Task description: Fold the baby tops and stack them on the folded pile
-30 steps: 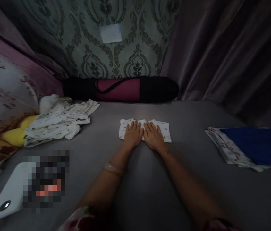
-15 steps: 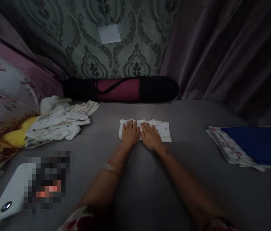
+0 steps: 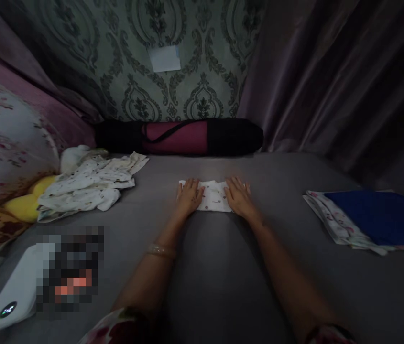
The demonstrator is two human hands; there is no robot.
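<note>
A small folded white cloth [image 3: 213, 198] with a scattered print lies flat on the grey bed surface [image 3: 219, 258]. Its exact kind of garment I cannot make out. My left hand [image 3: 189, 197] rests palm down on its left end, fingers stretched forward. On the right end lies my right hand [image 3: 239, 196], also flat with its fingers extended. Between the two hands the middle of the cloth shows, while both ends are partly hidden beneath the palms.
Rumpled white printed clothes [image 3: 90, 184] lie at left beside a yellow plush item [image 3: 27, 203]. A white device [image 3: 18, 291] sits front left. Folded cloths with a blue piece [image 3: 377, 215] on top lie at right. A black-and-pink long bag [image 3: 176, 137] lies along the wall.
My hands have moved apart from the middle of the cloth, the left one leftward and the right one rightward, to its two ends. Both stay flat. The view has tilted slightly.
</note>
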